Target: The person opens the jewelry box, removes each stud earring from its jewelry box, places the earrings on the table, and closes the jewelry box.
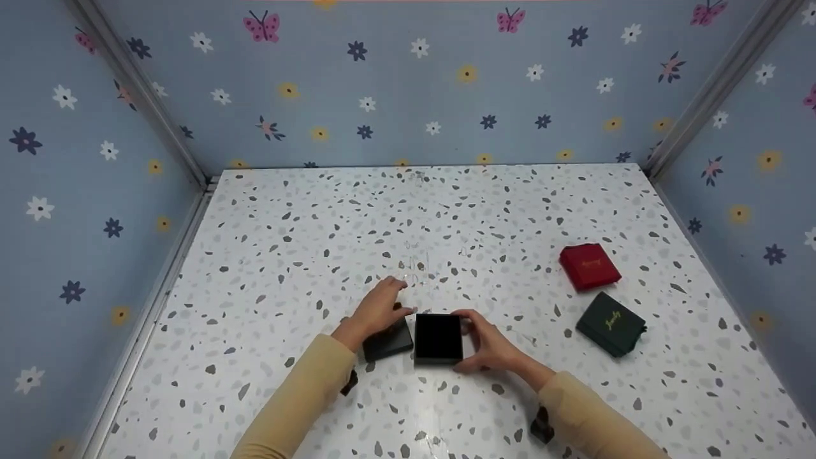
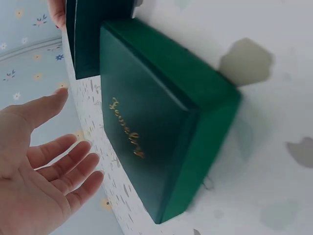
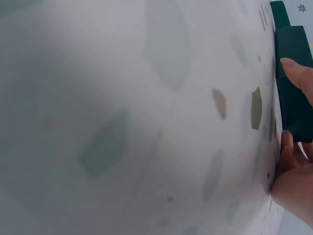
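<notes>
A dark green jewelry box bottom [image 1: 438, 339] with a black lining faces up at the front middle of the table. My right hand [image 1: 488, 344] grips it from the right, thumb on the near side and fingers at the far corner; the right wrist view also shows that thumb on the green box wall [image 3: 295, 105]. Just left of it lies the lid [image 2: 146, 122], green with gold lettering on top. Above the lid, my left hand [image 1: 379, 309] hovers with fingers spread apart; the left wrist view shows this hand [image 2: 49, 171] holding nothing.
To the right lie a red pouch [image 1: 590, 266] and a dark green pouch [image 1: 612, 324], both with gold lettering. Patterned blue walls [image 1: 408, 83] border the speckled white table [image 1: 357, 210] at the back and sides.
</notes>
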{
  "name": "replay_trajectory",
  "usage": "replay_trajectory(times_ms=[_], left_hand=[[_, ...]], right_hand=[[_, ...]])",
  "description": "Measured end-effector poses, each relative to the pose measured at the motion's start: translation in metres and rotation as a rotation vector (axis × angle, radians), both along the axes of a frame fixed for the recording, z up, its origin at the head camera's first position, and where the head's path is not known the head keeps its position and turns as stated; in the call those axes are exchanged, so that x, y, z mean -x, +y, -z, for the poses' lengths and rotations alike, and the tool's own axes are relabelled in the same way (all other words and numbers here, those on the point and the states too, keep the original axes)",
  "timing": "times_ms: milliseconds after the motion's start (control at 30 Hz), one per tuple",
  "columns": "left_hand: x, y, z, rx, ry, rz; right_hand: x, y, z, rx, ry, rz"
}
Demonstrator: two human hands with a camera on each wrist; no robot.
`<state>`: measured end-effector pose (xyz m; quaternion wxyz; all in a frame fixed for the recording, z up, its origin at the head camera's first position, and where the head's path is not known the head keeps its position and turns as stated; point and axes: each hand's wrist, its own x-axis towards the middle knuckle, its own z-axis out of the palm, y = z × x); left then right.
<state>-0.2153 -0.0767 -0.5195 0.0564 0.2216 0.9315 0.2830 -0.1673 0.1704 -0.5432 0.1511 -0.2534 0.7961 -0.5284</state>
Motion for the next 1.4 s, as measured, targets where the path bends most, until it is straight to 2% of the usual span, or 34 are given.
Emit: replay_trajectory(times_ms=[133,267,467,733,1000,1400], left_hand=[[-0.006,-0.004,0.001,0.029,-0.011,0.003],[-0.011,-0.009,0.003,0.051,-0.030,0.012],[-0.020,-0.016,0.009,0.032,-0.018,0.035],[-0.031,-0.021,0.014,0.030,-0.048,0.026],[-0.037,-0.024,0.018,0.071,-0.063,0.020],[-0.042,-0.027,0.027,0.050,0.009,0.045]], right_hand=[[-0.002,-0.001,-0.008,-0.003,-0.010,-0.005],[-0.001,-0.001,-0.005,0.006,-0.010,-0.003],[-0.002,-0.001,-0.004,0.003,-0.011,0.000],[-0.002,-0.001,-0.004,0.008,-0.001,-0.001],[-0.001,0.000,-0.002,-0.016,0.019,0.007],[-0.001,-0.001,-0.002,-0.019,0.022,0.010]])
